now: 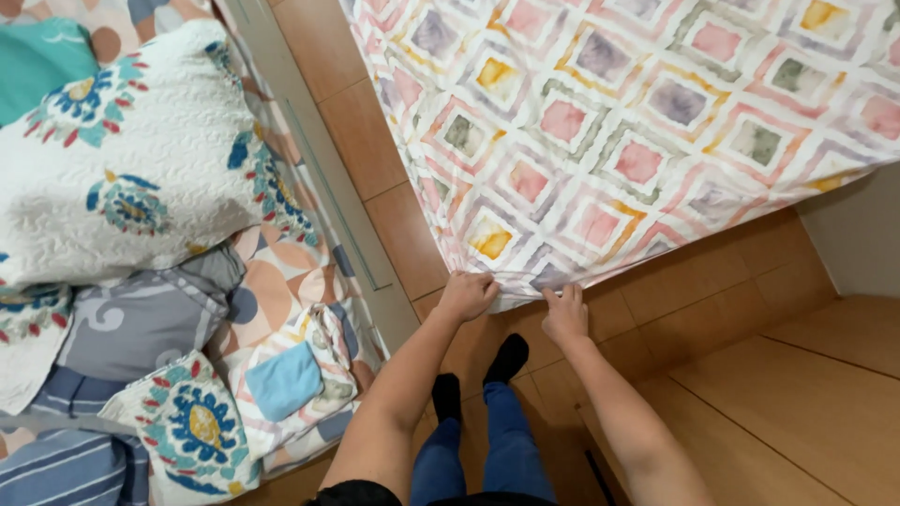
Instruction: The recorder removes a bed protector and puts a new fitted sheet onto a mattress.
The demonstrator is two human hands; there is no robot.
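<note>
Here both hands, left hand (467, 294) and right hand (565, 314), pinch the patterned sheet's (637, 122) near edge; the sheet spreads far and right.

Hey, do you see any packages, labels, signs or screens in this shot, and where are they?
None in view: only a patterned sheet gripped at its edge by the left hand and right hand, plus a pile of folded bedding at the left.
</note>
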